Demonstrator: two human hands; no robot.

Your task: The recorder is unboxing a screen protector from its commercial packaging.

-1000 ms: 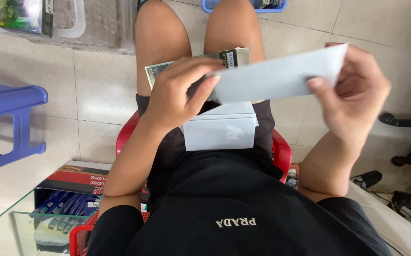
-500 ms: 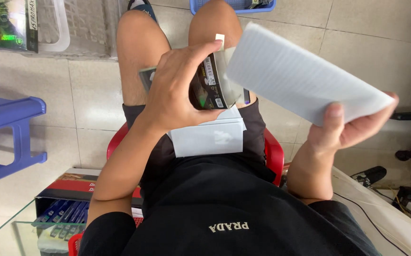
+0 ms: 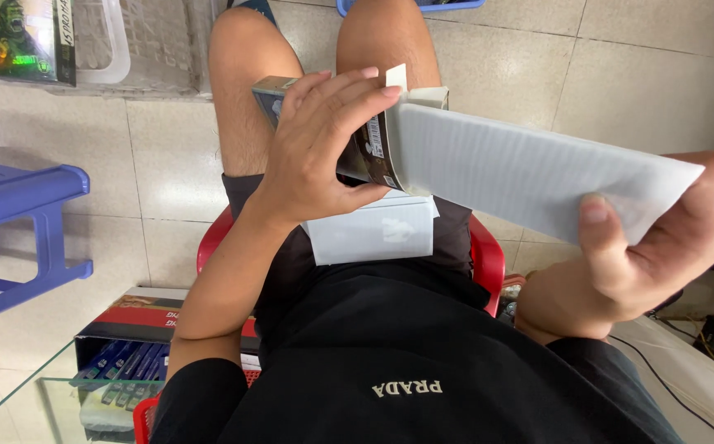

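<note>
Seated on a red plastic chair [image 3: 489,255], a person's left hand [image 3: 324,148] wraps its fingers [image 3: 349,86] around a small dark printed cardboard box [image 3: 369,148] above the knees, its end meeting the open mouth of a long white padded mailer envelope [image 3: 530,177]. The box appears not yet inside. The right hand [image 3: 653,247] pinches the envelope's near-right end, thumb on top. Another white envelope [image 3: 373,234] rests on the lap.

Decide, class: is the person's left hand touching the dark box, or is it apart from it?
Touching. The head view shows the left hand wrapped over the dark box, its fingers lying on the box's face.
</note>
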